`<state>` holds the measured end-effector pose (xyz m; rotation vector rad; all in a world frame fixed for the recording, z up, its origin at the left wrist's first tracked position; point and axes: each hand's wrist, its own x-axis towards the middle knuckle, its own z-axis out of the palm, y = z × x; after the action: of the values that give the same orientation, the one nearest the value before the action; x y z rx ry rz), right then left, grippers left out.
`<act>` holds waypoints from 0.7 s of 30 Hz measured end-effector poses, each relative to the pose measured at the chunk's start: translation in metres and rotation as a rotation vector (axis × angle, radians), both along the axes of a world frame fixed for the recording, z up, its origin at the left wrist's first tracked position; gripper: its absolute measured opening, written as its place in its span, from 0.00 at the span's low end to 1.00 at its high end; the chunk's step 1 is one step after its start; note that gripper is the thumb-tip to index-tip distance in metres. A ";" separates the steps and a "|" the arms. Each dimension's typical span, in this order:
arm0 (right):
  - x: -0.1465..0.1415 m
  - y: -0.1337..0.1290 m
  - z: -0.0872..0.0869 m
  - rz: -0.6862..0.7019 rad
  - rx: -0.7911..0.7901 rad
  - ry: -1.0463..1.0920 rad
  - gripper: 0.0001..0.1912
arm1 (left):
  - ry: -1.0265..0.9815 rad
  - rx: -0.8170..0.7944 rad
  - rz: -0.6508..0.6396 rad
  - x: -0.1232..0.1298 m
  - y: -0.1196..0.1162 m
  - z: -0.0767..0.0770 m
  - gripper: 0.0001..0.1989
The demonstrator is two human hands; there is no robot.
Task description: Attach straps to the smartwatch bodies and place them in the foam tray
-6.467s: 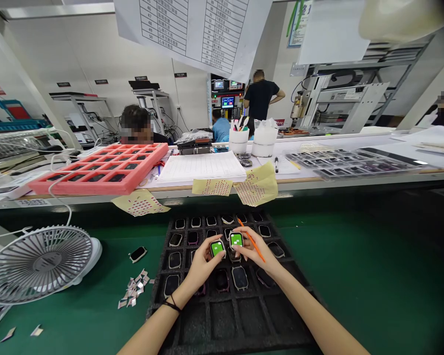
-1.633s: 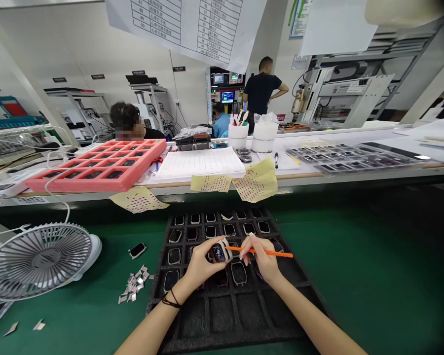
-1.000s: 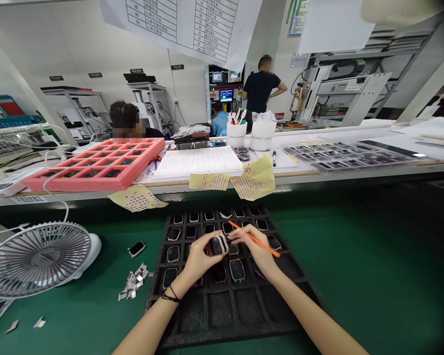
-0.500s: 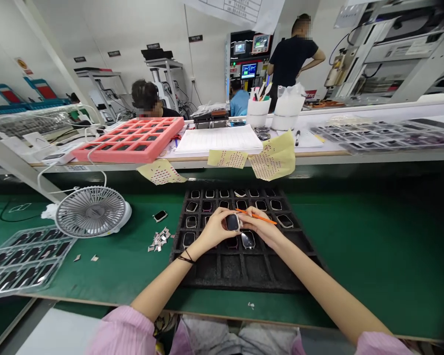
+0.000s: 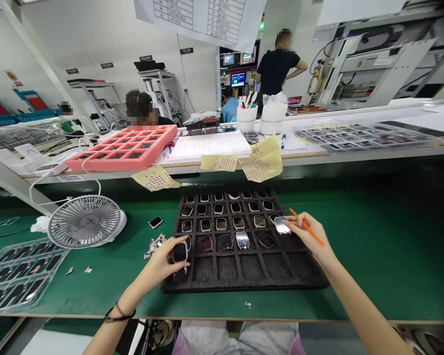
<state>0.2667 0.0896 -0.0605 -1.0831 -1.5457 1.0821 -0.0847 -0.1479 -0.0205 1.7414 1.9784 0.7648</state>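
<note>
My left hand (image 5: 159, 264) is shut on a dark smartwatch body (image 5: 179, 252) with a pale rim, at the lower left corner of the black foam tray (image 5: 244, 281). My right hand (image 5: 311, 234) grips a thin orange stick (image 5: 308, 228) at the tray's right side. Its fingertips are at or very close to a silver-faced watch (image 5: 282, 225); I cannot tell whether they touch it. Several watch bodies sit in the tray's compartments, and one silver-backed watch (image 5: 242, 240) lies in the lower row. The front compartments are bare foam.
A white desk fan (image 5: 85, 222) stands left of the tray, near a black watch (image 5: 156, 222) and scattered film scraps (image 5: 154, 245). A clear tray of watches (image 5: 22, 278) lies at far left. Beyond stands a bench with a pink foam tray (image 5: 122, 148), and co-workers work further back.
My hands have moved apart, the left toward the tray's lower left corner with the watch and the right toward the tray's right side with the orange stick. The view has shifted too.
</note>
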 end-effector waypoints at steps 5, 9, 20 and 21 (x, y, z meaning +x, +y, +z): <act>0.022 -0.010 -0.031 -0.013 0.133 -0.234 0.24 | 0.235 0.049 -0.071 -0.011 -0.036 -0.047 0.23; 0.019 -0.025 -0.034 0.034 0.237 -0.343 0.20 | 0.430 0.170 -0.108 -0.003 -0.052 -0.064 0.21; 0.018 -0.086 -0.021 -0.112 0.664 -0.463 0.12 | 0.422 0.353 -0.027 0.023 -0.017 -0.008 0.17; 0.021 -0.091 -0.020 -0.145 0.678 -0.445 0.13 | 0.426 0.338 -0.129 0.037 -0.012 -0.008 0.17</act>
<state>0.2878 -0.0014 -0.0809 -0.9584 -1.9419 0.1676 -0.0474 -0.1600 -0.0290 2.3725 2.0569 0.7666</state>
